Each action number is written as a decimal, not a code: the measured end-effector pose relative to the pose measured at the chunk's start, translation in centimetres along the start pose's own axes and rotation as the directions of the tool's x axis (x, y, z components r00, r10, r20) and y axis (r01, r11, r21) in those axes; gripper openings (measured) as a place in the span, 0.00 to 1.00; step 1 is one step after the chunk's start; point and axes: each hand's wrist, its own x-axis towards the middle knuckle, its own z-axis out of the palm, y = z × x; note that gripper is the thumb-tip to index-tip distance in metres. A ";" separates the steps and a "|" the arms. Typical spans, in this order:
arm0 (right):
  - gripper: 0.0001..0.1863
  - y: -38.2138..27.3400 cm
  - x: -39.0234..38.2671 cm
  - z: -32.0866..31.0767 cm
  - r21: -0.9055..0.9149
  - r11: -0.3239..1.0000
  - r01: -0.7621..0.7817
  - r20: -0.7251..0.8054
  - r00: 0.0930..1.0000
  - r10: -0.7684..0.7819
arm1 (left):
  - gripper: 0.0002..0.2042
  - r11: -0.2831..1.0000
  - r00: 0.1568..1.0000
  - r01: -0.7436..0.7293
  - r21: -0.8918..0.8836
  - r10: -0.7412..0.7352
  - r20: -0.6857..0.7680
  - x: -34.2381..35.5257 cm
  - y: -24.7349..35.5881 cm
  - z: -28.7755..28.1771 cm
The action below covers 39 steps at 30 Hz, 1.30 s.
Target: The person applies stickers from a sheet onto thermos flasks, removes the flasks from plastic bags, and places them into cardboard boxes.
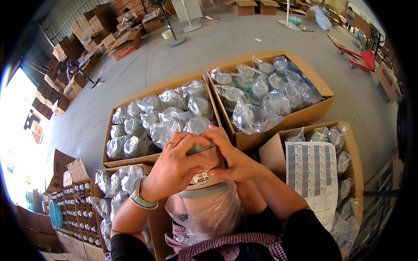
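Note:
Close in front of my body is a pale pink, rounded container (213, 157) with a grey top and a grey band lower down. A small oval label (201, 178) with a dark red mark sits on its side. My left hand (178, 163), with a ring and a wristband, curls round the container from the left. Bent fingers of my right hand (233, 158) grip its top and right side. A clear plastic bag (207, 213) hangs bunched round the lower part of the container. My fingertips partly hide the top and the label.
Two cartons (159, 87) (300, 119) of bagged grey containers stand ahead. Another carton (355, 174) at right carries a printed sticker sheet (311, 174). Left, bagged pieces (115, 187) adjoin a divided crate (78, 209). Farther off are a fan (174, 41) and a red pallet jack (365, 58).

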 end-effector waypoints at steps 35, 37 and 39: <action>0.62 0.9 -1.4 -1.4 0.148 0.982 -0.117 -0.015 0.993 0.121 | 0.06 0.859 0.910 0.136 -0.493 -0.305 -0.281 -4.5 -1.9 0.6; 0.62 1.3 -2.2 -1.1 0.272 0.953 -0.130 -0.103 0.981 0.163 | 0.07 0.309 0.564 0.007 -0.951 -0.787 -0.251 -9.4 -5.0 1.7; 0.62 1.0 -2.2 -0.4 0.351 0.925 -0.145 -0.152 0.966 0.209 | 0.07 0.274 0.457 0.398 -0.876 -0.887 -0.070 -16.7 -10.3 4.8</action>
